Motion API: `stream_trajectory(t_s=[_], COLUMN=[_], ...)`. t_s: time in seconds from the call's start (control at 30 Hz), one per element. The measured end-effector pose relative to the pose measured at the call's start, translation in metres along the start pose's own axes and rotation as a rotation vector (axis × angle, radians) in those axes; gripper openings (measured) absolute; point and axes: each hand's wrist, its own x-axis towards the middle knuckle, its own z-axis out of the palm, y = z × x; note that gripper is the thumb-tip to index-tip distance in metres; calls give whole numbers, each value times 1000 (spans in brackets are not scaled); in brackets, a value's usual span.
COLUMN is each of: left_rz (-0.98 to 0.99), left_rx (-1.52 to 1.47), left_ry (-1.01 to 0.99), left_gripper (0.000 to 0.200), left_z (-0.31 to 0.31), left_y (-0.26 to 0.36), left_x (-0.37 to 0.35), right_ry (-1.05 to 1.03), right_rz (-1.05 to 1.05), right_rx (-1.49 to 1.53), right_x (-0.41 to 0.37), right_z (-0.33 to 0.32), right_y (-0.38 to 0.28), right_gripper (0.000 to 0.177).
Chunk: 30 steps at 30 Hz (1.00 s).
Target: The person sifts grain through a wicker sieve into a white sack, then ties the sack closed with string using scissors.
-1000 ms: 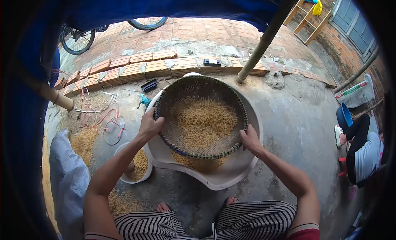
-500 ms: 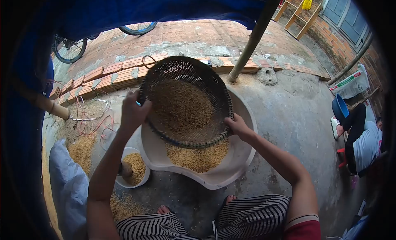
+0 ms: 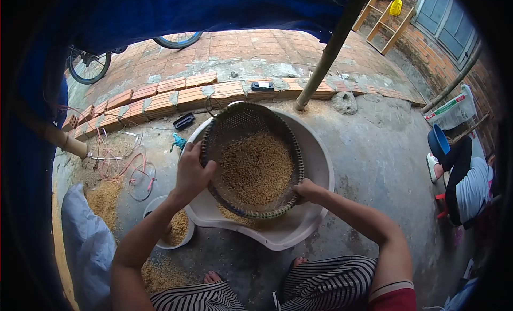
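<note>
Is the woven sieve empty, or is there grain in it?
Not empty: grain covers much of the woven sieve, gripped at its rim by the left hand and right hand.

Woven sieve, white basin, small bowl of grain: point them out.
woven sieve point(image 3: 240, 123), head view, bare mesh wall at the far side.
white basin point(image 3: 316, 166), head view, bare inner wall on the right.
small bowl point(image 3: 186, 239), head view, white rim nearest the person.
</note>
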Motion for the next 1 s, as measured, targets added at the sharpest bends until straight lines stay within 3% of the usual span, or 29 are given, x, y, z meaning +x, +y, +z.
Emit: stream_trajectory(t_s=[0.03, 0.07, 0.1, 0.17, 0.2, 0.3, 0.37, 0.43, 0.5, 0.57, 0.6, 0.63, 0.7, 0.73, 0.77, 0.83, 0.9, 0.97, 1.0], left_rz=[-92, -185, -270, -235, -204, 101, -103, -269, -261, -97, -114, -130, -129, -261, -306, -249, -145, -92, -92], left_rx=[-55, -89, -118, -73, -28, 53, -50, -149, -18, -26, -36, -48, -90, -57, -106, -10, -22, 2, -41], left_ry=[-62, -97, -127, -110, -67, 82, -69, -117, -96, -84, -112, -142, -93, -134, -149, -128, -26, -43, -45], left_gripper=[35, 34, 34, 34, 34, 36, 35, 29, 32, 44, 45, 45, 40, 33, 28, 30, 32, 35, 34], left_z=[-17, -29, -33, -14, -4, 29, -8, -19, -3, 25, 21, 15, -1, -14, -18, -8, 20, 21, 11], left_y=[3, -6, -12, -17, -21, -7, -3, -14, -21, -15, -3, 7, -14, -16, -25, -31, -16, -12, -14], left_x=[8, 17, 25, 23, 22, -9, 4, 19, 12, -12, -19, -18, -6, 4, 12, 10, -12, -14, -9], right_ry=[-166, -289, -289, -92, 93, 66, 37, -244, -152, 118, 136, 145, -150, -287, -296, -102, -33, 201, -54], right_rz=[44, -44, -24, -364, -267, -153, -47, -136, -275, -119, 50, 44, 108, -36, -21, -242, -195, 54, 103], right_rx=[234, 294, 302, 265, 151, 66, 22, 365, 367, 48, -203, -204, 245, 341, 344, 308, 290, -50, 293], right_x=[-16, -12, -4, 13, 19, 41, 30, -7, 7, 6, 10, 4, -19, -18, -13, 0, 8, -4, -4], right_z=[3, 0, -7, -13, -16, 19, 20, -1, -9, -11, -1, -1, 0, -5, -9, -16, -7, 5, 5], right_y=[-2, 1, 1, -7, -3, 52, 59, 10, 15, 20, 26, 15, 10, 8, 5, -2, 10, 14, 22], right_gripper=[27, 29, 29, 31, 28, 26, 26, 29, 29, 28, 27, 27, 23, 22, 22, 19, 17, 18, 21])
